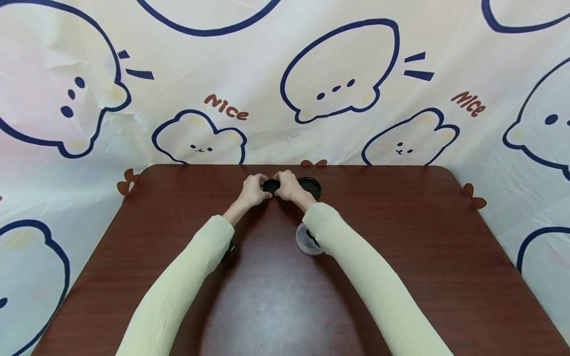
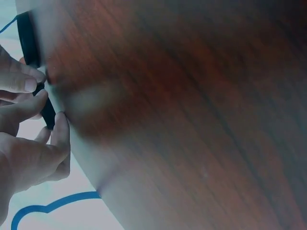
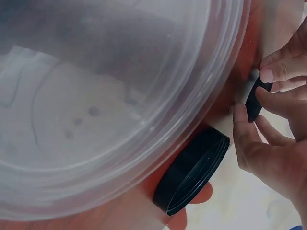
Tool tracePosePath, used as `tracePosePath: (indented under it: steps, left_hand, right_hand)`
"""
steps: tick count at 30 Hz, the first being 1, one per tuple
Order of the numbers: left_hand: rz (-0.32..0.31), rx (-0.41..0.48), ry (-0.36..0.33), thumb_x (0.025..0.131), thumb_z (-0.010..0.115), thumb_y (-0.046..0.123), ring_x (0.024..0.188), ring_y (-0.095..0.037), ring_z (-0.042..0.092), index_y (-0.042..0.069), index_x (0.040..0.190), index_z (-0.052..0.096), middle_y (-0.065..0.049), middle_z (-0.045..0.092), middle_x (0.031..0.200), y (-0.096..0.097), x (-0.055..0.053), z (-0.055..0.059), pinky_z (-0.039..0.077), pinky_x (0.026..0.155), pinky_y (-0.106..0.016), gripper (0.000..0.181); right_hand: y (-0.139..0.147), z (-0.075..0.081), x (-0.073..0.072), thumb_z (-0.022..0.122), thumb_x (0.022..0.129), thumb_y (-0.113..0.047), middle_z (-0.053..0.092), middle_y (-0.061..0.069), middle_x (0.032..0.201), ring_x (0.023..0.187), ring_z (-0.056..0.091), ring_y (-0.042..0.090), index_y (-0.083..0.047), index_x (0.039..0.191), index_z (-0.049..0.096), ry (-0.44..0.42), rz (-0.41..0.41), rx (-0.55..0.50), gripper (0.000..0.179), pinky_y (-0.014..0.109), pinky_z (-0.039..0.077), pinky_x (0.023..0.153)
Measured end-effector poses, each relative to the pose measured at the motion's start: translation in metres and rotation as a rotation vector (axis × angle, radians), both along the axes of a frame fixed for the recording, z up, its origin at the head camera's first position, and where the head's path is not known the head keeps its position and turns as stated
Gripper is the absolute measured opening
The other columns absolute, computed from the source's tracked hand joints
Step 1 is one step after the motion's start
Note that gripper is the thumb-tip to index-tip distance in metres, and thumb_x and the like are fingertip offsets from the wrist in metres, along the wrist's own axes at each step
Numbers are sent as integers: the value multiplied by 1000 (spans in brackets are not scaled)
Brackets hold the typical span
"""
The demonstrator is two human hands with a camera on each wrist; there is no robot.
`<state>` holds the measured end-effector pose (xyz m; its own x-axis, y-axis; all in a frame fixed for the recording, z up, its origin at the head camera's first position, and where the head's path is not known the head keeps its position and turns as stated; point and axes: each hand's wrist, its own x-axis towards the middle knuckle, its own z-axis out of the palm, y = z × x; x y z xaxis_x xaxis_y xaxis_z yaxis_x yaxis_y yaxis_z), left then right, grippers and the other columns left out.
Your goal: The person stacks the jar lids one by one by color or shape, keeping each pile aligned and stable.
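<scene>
Near the table's far edge, my left hand [image 1: 253, 191] and right hand [image 1: 288, 186] pinch a small black round lid-like disc [image 1: 271, 186] from opposite sides. In the left wrist view its thin side [image 2: 49, 114] shows between thumbs and fingertips. The right wrist view shows the same disc [image 3: 253, 104] tilted between both hands. Just right of my right hand lies a larger black round lid [image 1: 310, 187], whose ridged inside shows in the right wrist view. A clear plastic container [image 1: 307, 242] stands by the right forearm, partly hidden by the sleeve.
A dark small object [image 1: 229, 251] peeks out from beneath the left sleeve, mostly hidden. The brown wooden table [image 1: 401, 237] ends at a patterned cloth [image 1: 267, 133] behind and at the sides. The clear container fills much of the right wrist view.
</scene>
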<state>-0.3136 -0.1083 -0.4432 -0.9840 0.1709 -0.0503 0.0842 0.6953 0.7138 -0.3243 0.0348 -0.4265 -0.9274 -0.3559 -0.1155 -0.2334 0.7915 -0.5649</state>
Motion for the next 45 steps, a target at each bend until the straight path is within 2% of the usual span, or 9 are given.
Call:
tracePosePath:
  steps: [7, 14, 20, 27, 34, 45]
  left_hand:
    - [33, 106, -68, 85, 74, 3, 109, -32, 56, -2, 131, 53, -20, 58, 122, 2, 1, 2, 48, 89, -40, 51]
    - [13, 127, -71, 85, 73, 4, 108, -31, 57, -1, 130, 55, -20, 58, 123, 5, 4, 7, 48, 89, -40, 49]
    - [12, 192, -109, 87, 71, 4, 108, -30, 57, 0, 131, 55, -20, 57, 123, 9, 4, 11, 49, 87, -39, 47]
    - [-22, 198, -99, 88, 69, 3, 111, -30, 55, -1, 132, 54, -18, 55, 129, 14, 4, 13, 47, 90, -39, 47]
    - [-44, 192, -114, 89, 69, 3, 110, -30, 55, 1, 133, 55, -19, 56, 126, 22, 4, 15, 47, 90, -40, 46]
    - [-76, 197, -87, 90, 66, 0, 112, -30, 55, 0, 133, 55, -18, 55, 130, 39, 2, 15, 47, 91, -39, 45]
  right_hand:
    - [6, 5, 0, 68, 89, 0, 53, 18, 132, 122, 49, 31, 4, 133, 53, -22, -2, -54, 47, 39, 43, 98]
    - [13, 8, 0, 69, 88, -3, 52, 17, 134, 124, 48, 29, 2, 133, 54, -21, -13, -53, 47, 38, 40, 100]
    - [19, 11, -1, 70, 88, -4, 55, 17, 129, 120, 50, 29, 3, 131, 55, -15, -31, -51, 46, 38, 40, 100]
    - [29, 13, 1, 70, 88, -5, 57, 17, 126, 117, 52, 29, 2, 130, 56, -13, -33, -64, 45, 38, 42, 98]
    - [41, 14, 5, 70, 88, -2, 59, 18, 124, 115, 55, 28, 3, 129, 57, -24, -45, -106, 44, 35, 45, 94]
    - [62, 12, 3, 71, 87, -1, 58, 19, 125, 111, 59, 28, 2, 130, 56, -46, -68, -146, 46, 34, 47, 92]
